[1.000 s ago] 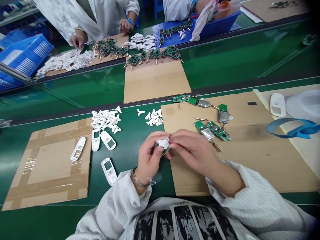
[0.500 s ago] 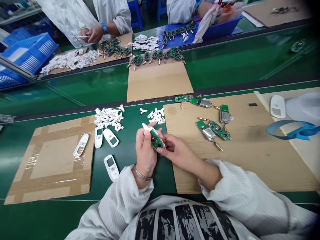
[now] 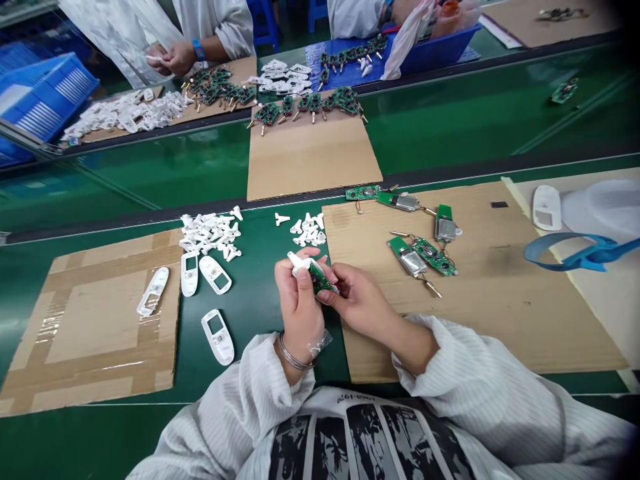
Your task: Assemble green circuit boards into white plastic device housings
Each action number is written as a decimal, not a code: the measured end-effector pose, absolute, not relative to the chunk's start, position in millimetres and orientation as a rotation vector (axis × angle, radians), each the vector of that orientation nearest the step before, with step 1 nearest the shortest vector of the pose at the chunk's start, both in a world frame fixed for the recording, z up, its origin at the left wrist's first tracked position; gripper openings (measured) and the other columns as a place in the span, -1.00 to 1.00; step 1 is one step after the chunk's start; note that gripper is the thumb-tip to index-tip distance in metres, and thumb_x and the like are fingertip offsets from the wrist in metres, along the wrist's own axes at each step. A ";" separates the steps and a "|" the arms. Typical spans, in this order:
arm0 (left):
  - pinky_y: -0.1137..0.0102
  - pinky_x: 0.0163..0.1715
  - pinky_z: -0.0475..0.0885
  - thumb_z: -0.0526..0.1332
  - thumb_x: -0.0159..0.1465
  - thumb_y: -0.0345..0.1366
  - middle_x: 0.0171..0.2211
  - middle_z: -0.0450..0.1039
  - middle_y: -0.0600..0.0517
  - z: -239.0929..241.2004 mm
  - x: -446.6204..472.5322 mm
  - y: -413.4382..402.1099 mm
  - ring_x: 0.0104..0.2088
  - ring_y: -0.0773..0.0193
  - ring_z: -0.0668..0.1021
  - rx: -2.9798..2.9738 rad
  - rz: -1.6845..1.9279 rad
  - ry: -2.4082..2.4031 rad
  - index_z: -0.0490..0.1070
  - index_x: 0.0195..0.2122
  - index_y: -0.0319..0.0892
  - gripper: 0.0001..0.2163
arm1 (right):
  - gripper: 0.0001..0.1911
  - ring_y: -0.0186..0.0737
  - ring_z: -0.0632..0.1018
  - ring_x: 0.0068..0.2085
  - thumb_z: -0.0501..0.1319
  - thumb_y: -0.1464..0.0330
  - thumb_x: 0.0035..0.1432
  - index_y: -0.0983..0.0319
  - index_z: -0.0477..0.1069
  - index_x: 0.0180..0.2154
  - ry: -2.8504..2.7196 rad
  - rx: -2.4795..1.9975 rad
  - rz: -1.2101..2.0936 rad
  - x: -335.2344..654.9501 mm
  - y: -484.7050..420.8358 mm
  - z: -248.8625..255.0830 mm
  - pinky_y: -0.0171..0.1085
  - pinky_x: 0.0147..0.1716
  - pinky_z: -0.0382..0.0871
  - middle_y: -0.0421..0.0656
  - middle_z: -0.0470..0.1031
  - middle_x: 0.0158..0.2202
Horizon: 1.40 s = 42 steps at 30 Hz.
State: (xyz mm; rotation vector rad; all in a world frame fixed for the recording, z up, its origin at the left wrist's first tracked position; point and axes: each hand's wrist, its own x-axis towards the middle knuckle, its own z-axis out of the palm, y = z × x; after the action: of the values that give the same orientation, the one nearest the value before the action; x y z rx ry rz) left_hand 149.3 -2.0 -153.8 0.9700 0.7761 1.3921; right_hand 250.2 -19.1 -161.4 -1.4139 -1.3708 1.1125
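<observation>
1. The left hand (image 3: pixel 299 300) is closed around a small green circuit board (image 3: pixel 320 281), with a white plastic piece (image 3: pixel 300 262) pressed against the board and sticking out at the far left end. The right hand (image 3: pixel 357 297) pinches the board's right end between thumb and fingers.
2. The held board sits above the green desk (image 3: pixel 255 373), near the left edge of a large cardboard sheet (image 3: pixel 480 320). A metal bangle (image 3: pixel 293 353) circles the left wrist, and a small clear plastic scrap (image 3: pixel 320 343) lies just beside it.
3. On the cardboard sheet, to the right and far, lie several green boards with silver batteries (image 3: pixel 410 261) and metal pins.
4. To the left, a heap of small white plastic parts (image 3: pixel 210 233) lies on the desk, with a smaller heap (image 3: pixel 309 230) nearer the hands.
5. White device casings (image 3: pixel 217 337) lie near the heap, and one more (image 3: pixel 153 291) rests on a taped cardboard sheet (image 3: pixel 90 340).
6. At the right edge are a blue strap (image 3: pixel 580 253) and another white casing (image 3: pixel 547 208).
7. Across the far belt, a co-worker's hands (image 3: pixel 173 59) work above rows of boards (image 3: pixel 310 107), beside a blue tray (image 3: pixel 440 40).
</observation>
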 end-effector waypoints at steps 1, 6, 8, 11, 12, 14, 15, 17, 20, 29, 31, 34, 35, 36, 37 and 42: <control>0.14 0.16 0.33 0.06 0.41 -0.19 -0.19 0.52 0.09 -153.7 149.5 -1.5 -0.40 0.45 0.53 0.962 1.385 0.781 0.31 -0.15 -0.10 -0.87 | -0.75 -0.32 0.26 -0.51 0.24 0.38 0.06 0.17 0.14 -0.48 -1.368 -1.429 1.093 250.3 -18.5 -161.4 -0.36 -0.55 0.19 -0.30 0.22 -0.54; 0.17 0.08 0.39 0.07 0.40 -0.18 -0.47 0.50 0.12 -153.6 144.8 10.8 -0.38 0.37 0.58 0.739 1.319 0.873 0.31 -0.16 -0.16 -0.83 | -0.76 -0.28 0.45 -0.48 0.36 0.39 0.02 0.21 0.40 -0.23 -1.390 -1.511 1.089 252.9 -14.4 -158.7 -0.30 -0.47 0.36 -0.28 0.42 -0.49; 0.20 0.00 0.45 0.09 0.38 -0.18 -0.54 0.45 0.14 -155.0 141.3 17.5 -0.42 0.36 0.57 0.615 1.331 0.948 0.30 -0.20 -0.18 -0.83 | -0.62 -0.23 0.52 -0.42 0.36 0.43 0.02 0.20 0.41 -0.08 -1.500 -1.509 1.022 256.8 -14.4 -154.7 -0.25 -0.40 0.43 -0.22 0.51 -0.40; 0.25 -0.09 0.48 0.14 0.35 -0.18 -0.49 0.47 0.13 -157.5 136.8 22.8 -0.47 0.41 0.53 0.561 1.384 1.011 0.29 -0.25 -0.18 -0.83 | -0.62 -0.13 0.53 -0.17 0.18 0.55 0.12 0.16 0.41 -0.03 -1.739 -1.310 0.699 261.5 -18.2 -144.8 -0.12 -0.19 0.48 -0.09 0.51 -0.15; 0.27 -0.11 0.48 0.15 0.34 -0.16 -0.46 0.48 0.12 -158.1 135.9 22.5 -0.47 0.41 0.53 0.575 1.392 1.026 0.29 -0.25 -0.18 -0.82 | -0.60 -0.11 0.51 -0.09 0.12 0.57 0.12 0.15 0.42 -0.03 -1.810 -1.193 0.616 261.3 -20.1 -141.2 -0.08 -0.12 0.47 -0.06 0.48 -0.09; 0.30 -0.20 0.50 0.16 0.33 -0.12 -0.41 0.49 0.09 -158.5 135.2 19.7 -0.41 0.37 0.56 0.613 1.357 1.063 0.29 -0.21 -0.16 -0.79 | -0.57 -0.05 0.45 0.01 0.10 0.59 0.10 0.16 0.41 -0.02 -1.912 -1.008 0.536 257.4 -23.7 -135.4 0.02 -0.01 0.42 -0.03 0.42 -0.02; 0.33 -0.24 0.50 0.17 0.32 -0.09 -0.39 0.48 0.08 -158.2 135.2 17.8 -0.38 0.34 0.57 0.637 1.325 1.079 0.30 -0.19 -0.15 -0.77 | -0.60 -0.03 0.43 0.03 0.12 0.57 0.11 0.16 0.42 -0.03 -1.944 -0.971 0.506 254.2 -25.2 -133.4 0.06 0.02 0.39 -0.02 0.41 0.00; 0.36 -0.30 0.49 0.18 0.31 -0.06 -0.38 0.48 0.07 -156.9 135.4 15.0 -0.35 0.30 0.57 0.687 1.262 1.078 0.30 -0.15 -0.11 -0.75 | -0.70 -0.01 0.42 0.04 0.17 0.55 0.15 0.15 0.44 -0.10 -1.960 -0.961 0.419 248.0 -27.1 -130.9 0.09 0.06 0.37 -0.03 0.43 0.01; 0.42 -0.34 0.47 0.17 0.32 -0.07 -0.35 0.47 0.06 -153.7 134.7 16.9 -0.39 0.35 0.54 0.721 1.208 1.003 0.33 -0.18 -0.10 -0.78 | -0.80 -0.08 0.47 -0.02 0.20 0.55 0.18 0.13 0.45 -0.25 -1.806 -0.905 0.373 246.2 -27.8 -128.2 0.02 0.03 0.40 -0.11 0.50 -0.10; 0.63 -0.79 0.05 0.03 0.34 -0.22 -0.32 0.42 -0.05 -140.8 132.5 20.6 -0.62 0.45 0.28 0.238 0.964 0.539 0.36 -0.26 -0.12 -0.84 | -0.90 -0.04 0.40 0.17 0.33 0.33 0.13 0.14 0.52 -0.44 -0.846 -1.034 1.075 244.9 -18.3 -138.0 0.00 0.12 0.36 -0.09 0.50 -0.12; 0.61 -0.81 0.04 -0.01 0.33 -0.26 -0.42 0.38 0.00 -139.5 135.3 16.8 -0.69 0.47 0.22 0.225 0.961 0.541 0.36 -0.28 -0.12 -0.82 | -0.88 0.00 0.37 0.20 0.36 0.31 0.09 0.15 0.52 -0.47 -0.791 -1.069 1.120 237.0 -17.8 -140.3 0.00 0.10 0.38 -0.07 0.50 -0.09; 0.57 -0.83 0.05 -0.04 0.34 -0.25 -0.51 0.33 0.06 -139.1 138.6 13.2 -0.76 0.49 0.17 0.247 0.957 0.570 0.34 -0.29 -0.12 -0.80 | -0.90 0.01 0.36 0.21 0.38 0.30 0.06 0.15 0.54 -0.46 -0.783 -1.140 1.109 229.3 -18.2 -142.2 0.02 0.13 0.34 -0.07 0.47 0.00; 0.56 -0.83 0.04 -0.04 0.35 -0.24 -0.53 0.32 0.07 -139.2 139.2 12.7 -0.78 0.49 0.17 0.262 0.962 0.569 0.34 -0.29 -0.12 -0.80 | -0.91 0.01 0.37 0.20 0.38 0.31 0.06 0.15 0.54 -0.45 -0.793 -1.157 1.101 228.4 -18.4 -142.8 0.03 0.15 0.32 -0.07 0.46 0.02; 0.56 -0.83 0.03 -0.05 0.35 -0.23 -0.55 0.31 0.08 -139.3 139.5 12.4 -0.79 0.48 0.18 0.278 0.965 0.562 0.33 -0.29 -0.12 -0.79 | -0.92 0.01 0.38 0.19 0.38 0.31 0.06 0.15 0.55 -0.44 -0.804 -1.170 1.096 228.0 -18.6 -143.3 0.04 0.16 0.30 -0.07 0.45 0.04; 0.55 -0.83 0.03 -0.05 0.36 -0.23 -0.58 0.29 0.09 -139.4 139.7 12.2 -0.80 0.47 0.18 0.294 0.963 0.553 0.33 -0.29 -0.12 -0.79 | -0.93 0.01 0.39 0.18 0.38 0.32 0.05 0.15 0.55 -0.44 -0.815 -1.177 1.091 228.1 -18.8 -143.7 0.05 0.16 0.29 -0.07 0.44 0.05; 0.55 -0.84 -0.02 0.02 0.32 -0.21 -0.53 0.34 0.07 -140.1 139.3 11.2 -0.81 0.50 0.20 0.364 0.947 0.541 0.31 -0.29 -0.13 -0.85 | -0.94 0.00 0.41 0.16 0.38 0.32 0.05 0.14 0.55 -0.41 -0.882 -1.207 1.035 229.3 -18.2 -143.0 0.05 0.16 0.28 -0.08 0.43 0.06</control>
State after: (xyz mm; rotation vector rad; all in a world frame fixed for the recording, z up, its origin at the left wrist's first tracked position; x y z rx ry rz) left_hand 139.3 11.2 -140.1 0.3638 0.5407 0.9465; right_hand 229.3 -18.2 -143.0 -1.2069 -0.8825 1.0351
